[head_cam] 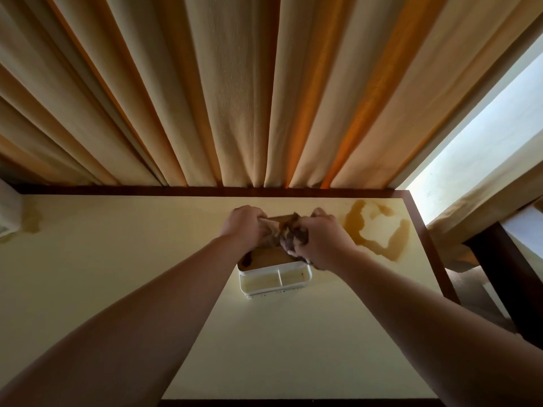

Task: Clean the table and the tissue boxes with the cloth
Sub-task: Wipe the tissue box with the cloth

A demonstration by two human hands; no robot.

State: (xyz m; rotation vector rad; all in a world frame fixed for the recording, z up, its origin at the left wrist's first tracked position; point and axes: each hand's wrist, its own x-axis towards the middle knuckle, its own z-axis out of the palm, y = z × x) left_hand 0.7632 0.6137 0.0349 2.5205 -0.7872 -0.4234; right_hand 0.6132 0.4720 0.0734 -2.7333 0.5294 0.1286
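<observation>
Head view, contents by size. Curtain [235, 89]: cream and orange pleats hanging behind the far edge of the table. Table [117, 259]: pale cream top with dark wood border. Brown liquid stain [379, 230]: irregular pool on the tabletop near the right far corner, just right of the hands. Second, smaller stain [30, 221]: at the far left edge. Tissue box [274, 274]: white, with a tan lid and a divided front compartment, standing mid-table toward the far edge. Left hand [244, 227]: fingers curled, gripping the box's far left end. Right hand [320, 239]: fingers curled around the cloth, pressing it onto the box lid. Cloth [289, 237]: dark brown, bunched, lying on the right part of the lid between both hands.
</observation>
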